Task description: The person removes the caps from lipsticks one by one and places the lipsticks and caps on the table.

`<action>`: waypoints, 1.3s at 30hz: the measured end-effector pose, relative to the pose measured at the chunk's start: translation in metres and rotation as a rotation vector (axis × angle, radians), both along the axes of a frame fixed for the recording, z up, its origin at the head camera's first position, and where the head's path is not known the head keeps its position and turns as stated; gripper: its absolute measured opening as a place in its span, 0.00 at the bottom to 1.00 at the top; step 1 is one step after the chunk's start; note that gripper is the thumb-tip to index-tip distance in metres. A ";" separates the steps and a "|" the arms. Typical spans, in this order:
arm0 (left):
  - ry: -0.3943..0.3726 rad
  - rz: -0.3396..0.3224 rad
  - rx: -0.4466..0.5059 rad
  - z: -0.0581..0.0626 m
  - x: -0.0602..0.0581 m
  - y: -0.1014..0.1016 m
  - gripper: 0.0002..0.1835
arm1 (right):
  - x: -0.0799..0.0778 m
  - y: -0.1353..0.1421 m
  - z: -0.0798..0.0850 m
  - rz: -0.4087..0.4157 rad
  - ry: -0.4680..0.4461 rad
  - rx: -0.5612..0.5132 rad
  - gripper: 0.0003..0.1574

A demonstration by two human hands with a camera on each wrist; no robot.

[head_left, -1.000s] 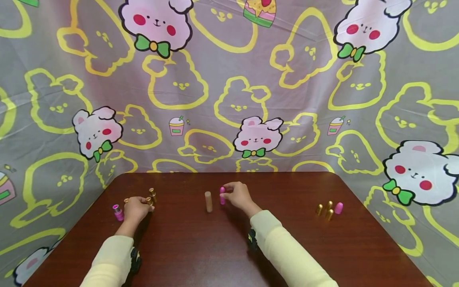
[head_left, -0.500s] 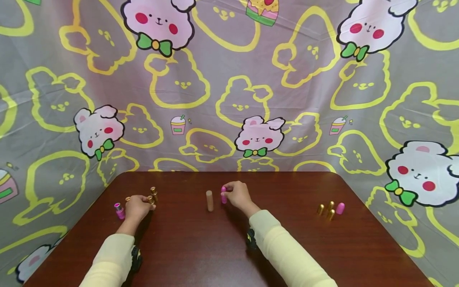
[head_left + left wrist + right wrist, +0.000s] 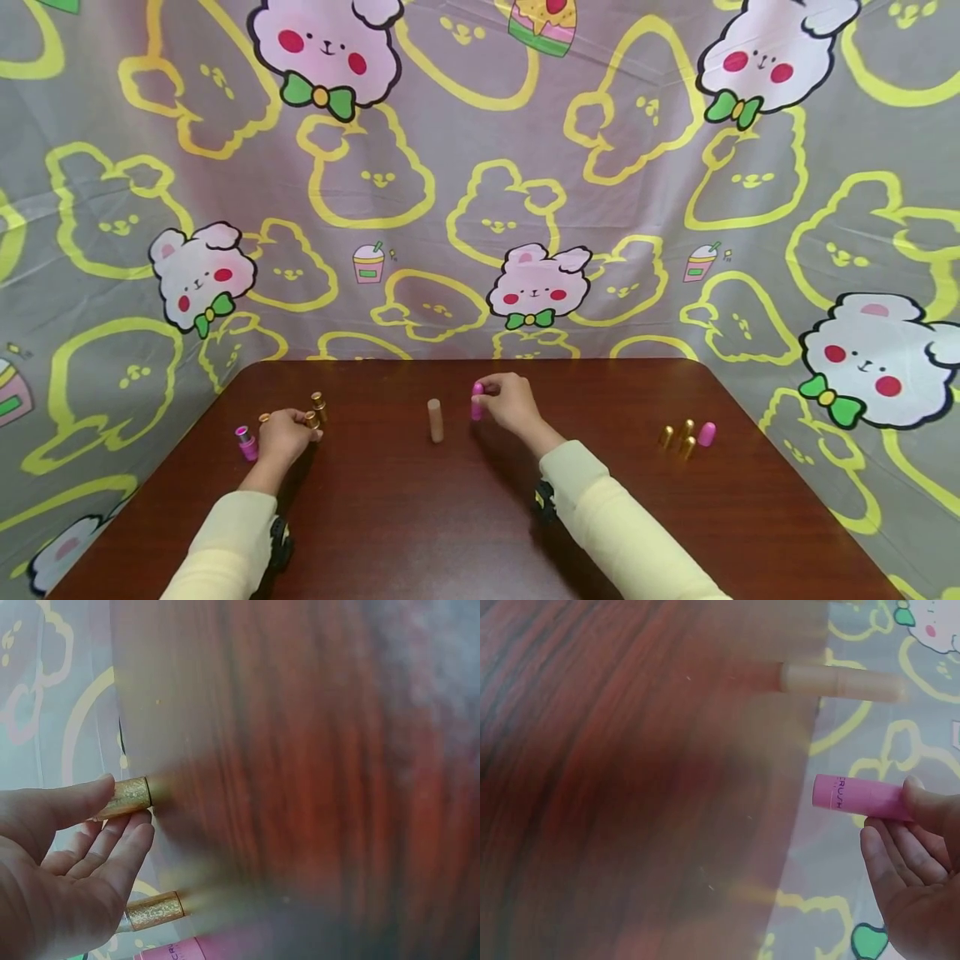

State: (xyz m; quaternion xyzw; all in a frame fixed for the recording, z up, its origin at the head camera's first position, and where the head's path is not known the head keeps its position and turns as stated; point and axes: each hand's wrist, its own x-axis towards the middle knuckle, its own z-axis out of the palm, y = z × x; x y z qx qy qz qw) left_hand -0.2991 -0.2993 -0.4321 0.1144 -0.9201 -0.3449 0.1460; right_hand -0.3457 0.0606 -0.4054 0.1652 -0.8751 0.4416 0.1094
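My right hand (image 3: 512, 407) pinches a pink lipstick tube (image 3: 477, 403) near its top, between thumb and fingers. Its lettered lower end points down, and in the right wrist view it shows against the patterned cloth. Left of it a tan, tube-shaped stick (image 3: 435, 422) stands upright on the table. At the far left, thumb and fingertips of my left hand (image 3: 280, 437) pinch a gold lipstick tube (image 3: 129, 797). Close around that hand stand another gold lipstick tube (image 3: 319, 408), a gold one mostly hidden behind the hand, and a pink uncapped lipstick base (image 3: 247, 444).
On the right side of the brown table (image 3: 405, 517) stand several round-topped pieces like lipstick caps: gold ones (image 3: 687, 448) and a pink one (image 3: 707, 434). A patterned cloth (image 3: 420, 250) hangs behind the table and along its sides.
My right hand has moved a little right and up with the pink lipstick tube, away from the tan stick. My left hand has kept its place and its pinch.
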 end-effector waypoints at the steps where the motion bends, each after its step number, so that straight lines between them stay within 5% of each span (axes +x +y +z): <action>1: 0.007 0.000 -0.002 -0.001 0.000 0.000 0.16 | 0.001 0.002 0.002 -0.004 0.009 -0.003 0.03; 26: 0.040 -0.010 0.056 0.008 0.005 -0.002 0.24 | 0.028 0.046 0.041 -0.037 0.015 -0.118 0.12; 39: 0.227 0.023 0.077 0.021 0.003 0.011 0.26 | 0.040 0.058 0.055 0.000 -0.029 -0.253 0.14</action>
